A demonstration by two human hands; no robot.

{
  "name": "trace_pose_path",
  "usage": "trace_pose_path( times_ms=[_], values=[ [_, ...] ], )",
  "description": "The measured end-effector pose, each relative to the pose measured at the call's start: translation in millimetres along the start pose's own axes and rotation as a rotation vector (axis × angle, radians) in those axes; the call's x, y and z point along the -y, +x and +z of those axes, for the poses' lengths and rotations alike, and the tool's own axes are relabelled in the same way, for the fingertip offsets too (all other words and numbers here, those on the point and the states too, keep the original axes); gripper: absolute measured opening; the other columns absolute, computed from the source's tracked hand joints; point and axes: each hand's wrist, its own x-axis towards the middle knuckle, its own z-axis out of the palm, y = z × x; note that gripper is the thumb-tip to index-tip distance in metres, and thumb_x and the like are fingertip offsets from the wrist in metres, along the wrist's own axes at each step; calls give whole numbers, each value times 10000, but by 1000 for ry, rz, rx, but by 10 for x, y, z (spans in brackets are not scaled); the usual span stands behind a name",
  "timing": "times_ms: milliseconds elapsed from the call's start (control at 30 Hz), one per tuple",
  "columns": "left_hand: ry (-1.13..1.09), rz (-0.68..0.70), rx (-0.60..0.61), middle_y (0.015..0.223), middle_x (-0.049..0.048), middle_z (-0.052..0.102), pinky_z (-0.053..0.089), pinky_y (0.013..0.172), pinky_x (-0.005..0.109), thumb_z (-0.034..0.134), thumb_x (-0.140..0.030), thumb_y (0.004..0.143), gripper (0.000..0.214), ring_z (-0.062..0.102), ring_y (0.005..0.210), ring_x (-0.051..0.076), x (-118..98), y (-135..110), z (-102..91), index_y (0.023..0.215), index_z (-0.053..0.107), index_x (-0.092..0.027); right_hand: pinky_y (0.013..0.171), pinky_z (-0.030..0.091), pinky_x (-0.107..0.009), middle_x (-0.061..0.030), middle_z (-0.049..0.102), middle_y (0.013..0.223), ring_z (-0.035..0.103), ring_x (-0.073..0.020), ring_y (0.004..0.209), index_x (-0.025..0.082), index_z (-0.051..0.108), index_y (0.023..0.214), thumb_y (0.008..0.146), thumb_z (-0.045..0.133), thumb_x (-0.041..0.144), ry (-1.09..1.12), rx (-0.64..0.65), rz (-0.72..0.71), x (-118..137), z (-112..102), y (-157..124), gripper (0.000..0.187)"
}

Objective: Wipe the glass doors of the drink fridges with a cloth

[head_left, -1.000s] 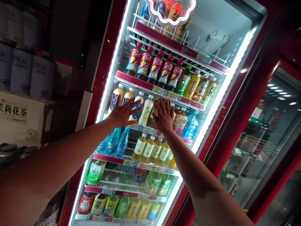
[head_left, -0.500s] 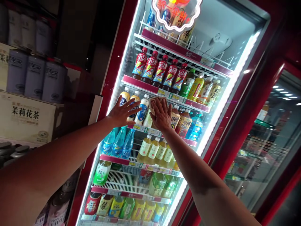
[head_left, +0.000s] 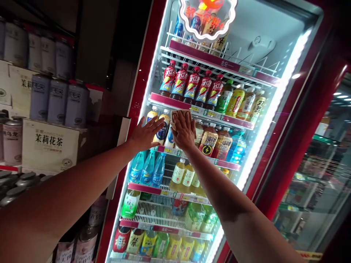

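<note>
My right hand (head_left: pixel 183 130) lies flat over a light brownish cloth (head_left: pixel 173 116), which it presses against the glass door (head_left: pixel 246 27) of a lit drinks fridge. Most of the cloth is hidden under the palm and fingers. To its left, my left hand (head_left: pixel 145 136) is spread open at the glass with nothing in it; whether it touches the pane I cannot tell. Behind both hands is a shelf of bottles, including a dark-labelled bottle (head_left: pixel 162 128) between them and a brown energy drink bottle (head_left: pixel 208 140) on the right.
A glowing round sign (head_left: pixel 207 18) hangs at the top of the door. Red-capped tea bottles (head_left: pixel 194 84) fill the shelf above the hands. At left, lilac canisters (head_left: pixel 58 100) stand over a cream carton (head_left: pixel 49 142). Another red-framed glass case (head_left: pixel 309 175) stands at right.
My right hand has slid left across the glass with the cloth, uncovering bottles on its right. My left hand stays spread nearby. The view has shifted, moving the fridge rightward in the picture.
</note>
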Motion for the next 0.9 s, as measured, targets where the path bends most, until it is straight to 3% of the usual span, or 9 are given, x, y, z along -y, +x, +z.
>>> trace_pose_path(
  times_ms=[100,300,400,500,567,667,767,900],
  values=[
    [-11,-117,6,1740,85,9,28,1288,662,629,-536,937,967,37,1637,286,-60,-52,8,1665,126,-147,1289,176,-662,-50,308,1726,136,-337,1629,274,295,1654,1064,369,414,30,-47,52,229,90,60,611],
    [-83,-285,28,1733,182,-53,175,1257,688,713,-524,880,1112,3,1628,368,-33,-198,57,1659,67,-64,1321,147,-578,21,367,1702,188,-270,1622,325,401,1603,1074,376,405,30,110,-183,495,91,-74,536],
    [-116,-336,16,1723,241,-79,195,1260,664,818,-497,793,1241,-71,1602,452,12,-234,82,1646,65,-2,1325,106,-586,9,369,1701,185,-268,1623,315,396,1607,1072,371,388,46,100,-135,533,90,42,540],
    [-138,-366,-18,1709,299,-63,128,1268,674,863,-489,745,1285,-88,1579,504,36,-224,113,1632,99,42,1318,88,-616,-10,336,1716,149,-295,1630,284,383,1616,1068,365,363,69,30,-14,626,164,200,554],
    [-145,-364,-40,1704,322,-38,97,1275,667,852,-501,753,1255,-73,1580,508,40,-216,135,1624,140,57,1315,74,-627,-14,324,1721,110,-303,1636,268,377,1620,1060,381,354,95,-3,4,683,222,238,566],
    [-106,-347,-61,1694,348,12,101,1291,630,811,-500,790,1172,-24,1587,503,26,-233,160,1599,205,93,1328,60,-581,16,331,1718,104,-262,1639,292,368,1622,1053,399,338,118,53,-141,702,251,212,571],
    [8,-304,-22,1663,380,158,102,1295,618,730,-437,857,1015,8,1600,471,-17,-268,181,1550,276,150,1339,57,-539,58,339,1711,134,-222,1635,322,375,1615,1048,390,298,115,118,-232,714,214,246,568],
    [139,-233,37,1609,369,330,95,1274,668,620,-363,911,848,29,1606,450,-73,-306,202,1523,337,152,1332,55,-586,45,276,1734,109,-266,1638,296,342,1635,1045,374,308,131,119,-52,909,188,484,591]
  ],
)
